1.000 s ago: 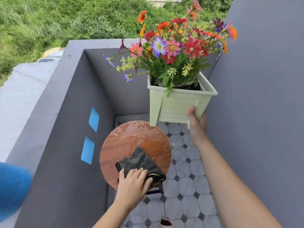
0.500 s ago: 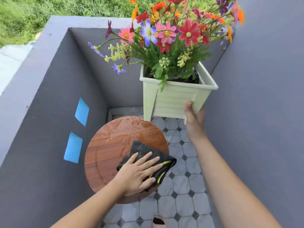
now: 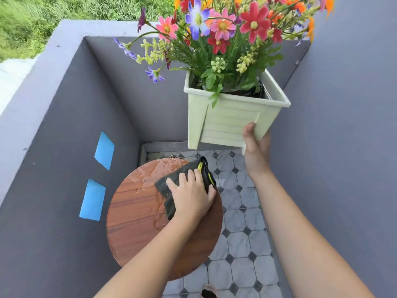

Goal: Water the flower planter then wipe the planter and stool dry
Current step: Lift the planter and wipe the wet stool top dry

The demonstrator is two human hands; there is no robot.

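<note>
While the left hand (image 3: 191,196) lies flat with fingers spread on a dark cloth (image 3: 182,179), it presses that cloth against the far right part of the round wooden stool top (image 3: 137,222). Water beads sit on the stool's far edge, just beyond the cloth. Up and to the right, the right hand (image 3: 255,145) grips the near bottom corner of the pale green planter (image 3: 227,123), thumb on its front face and fingers beneath, holding it in the air above the tiled floor (image 3: 240,244). Bright flowers (image 3: 223,26) fill the planter. Grey walls (image 3: 64,147) close in on both sides.
</note>
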